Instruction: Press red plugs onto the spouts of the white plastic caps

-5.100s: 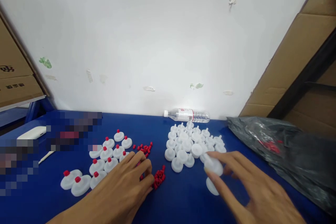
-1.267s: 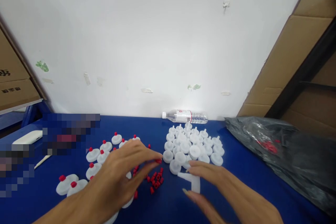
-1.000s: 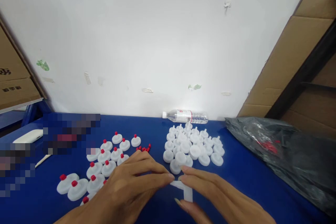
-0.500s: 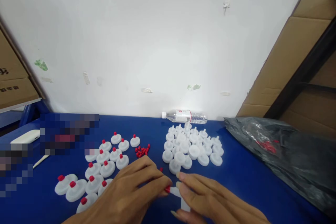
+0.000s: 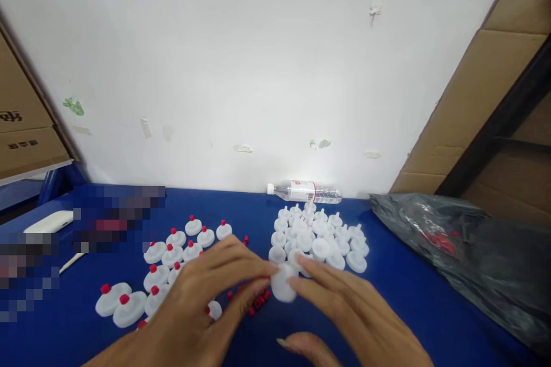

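Note:
My left hand is bent in a pinch, its index fingertip at the edge of a white round cap. A trace of red shows by its fingertips, but what they hold is unclear. My right hand has its fingers stretched towards that same white cap, touching or nearly touching it, with the thumb well apart. Beneath my left palm a white piece with a red tip is partly visible. Several small red caps lie under the left fingers. Just behind the hands is a pile of white spouted caps.
Several white caps with red tips stand on the blue table at left. A clear bottle lies against the white wall. At right lies a dark plastic bag; at far left, a white handheld object.
My hands have parted from the white piece with a red tip that was between them. My right fingers have moved forward to a white cap by the pile, and the view has shifted slightly.

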A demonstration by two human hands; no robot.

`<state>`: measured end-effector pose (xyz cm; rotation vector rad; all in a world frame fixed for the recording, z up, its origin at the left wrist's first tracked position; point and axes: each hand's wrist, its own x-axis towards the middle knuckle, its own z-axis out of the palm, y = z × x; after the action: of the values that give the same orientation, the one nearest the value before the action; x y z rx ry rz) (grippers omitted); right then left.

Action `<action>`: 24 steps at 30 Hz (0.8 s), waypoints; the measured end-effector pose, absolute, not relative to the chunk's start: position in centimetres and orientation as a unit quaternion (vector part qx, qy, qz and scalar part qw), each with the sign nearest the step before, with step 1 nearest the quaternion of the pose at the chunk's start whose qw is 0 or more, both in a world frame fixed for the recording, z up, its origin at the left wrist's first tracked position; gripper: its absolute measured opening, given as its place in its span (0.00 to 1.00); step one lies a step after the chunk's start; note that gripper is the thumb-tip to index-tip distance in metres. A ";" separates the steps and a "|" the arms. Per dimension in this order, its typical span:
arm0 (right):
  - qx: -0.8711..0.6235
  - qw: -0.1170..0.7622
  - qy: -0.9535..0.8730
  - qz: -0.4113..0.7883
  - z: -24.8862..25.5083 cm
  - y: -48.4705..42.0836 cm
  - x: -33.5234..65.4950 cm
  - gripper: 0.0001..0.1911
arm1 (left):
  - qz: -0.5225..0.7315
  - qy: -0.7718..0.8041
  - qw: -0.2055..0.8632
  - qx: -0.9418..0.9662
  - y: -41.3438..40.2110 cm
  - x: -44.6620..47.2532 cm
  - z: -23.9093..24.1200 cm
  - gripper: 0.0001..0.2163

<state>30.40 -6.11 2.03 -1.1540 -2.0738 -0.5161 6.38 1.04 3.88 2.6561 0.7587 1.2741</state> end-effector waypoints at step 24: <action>-0.520 0.133 -0.779 -0.324 -1.5 -4.4 33.1 0.30 | 0.134 0.467 -0.009 0.874 7.1 2.2 4.6 0.14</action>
<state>33.11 -4.41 -1.46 -1.5071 -2.2603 -0.9396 2.21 7.06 4.61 2.7611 1.4744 0.4248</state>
